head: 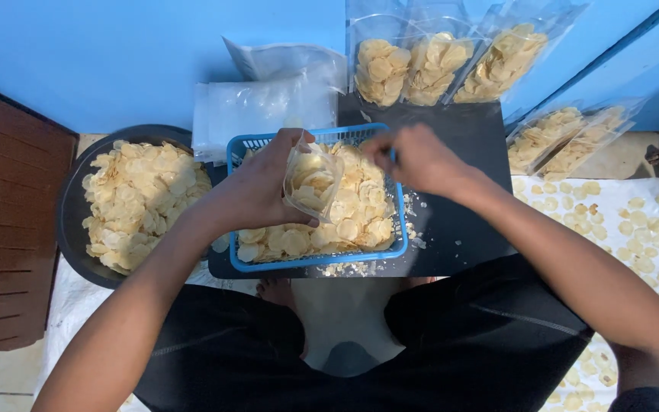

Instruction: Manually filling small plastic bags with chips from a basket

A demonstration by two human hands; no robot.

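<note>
Holding the clear plastic pouch (312,181) over the blue basket (318,262), I have my left hand (257,191) wrapped around its side, fingers closed on the thin film, its mouth tipped toward my right hand (413,159). The pouch is partly filled with pale round chips. My right hand is pinched shut just beside the pouch's mouth, but I cannot tell whether it has chips between the fingertips. Squeezing too hard would likely crack the brittle chips inside, and the slack film could fold shut so that pieces miss the opening and drop back into the basket. Crumbs already lie on the black board (463,221) under the basket. The dark bowl (70,221) of chips sits near my left elbow, where a careless swing might knock it.
</note>
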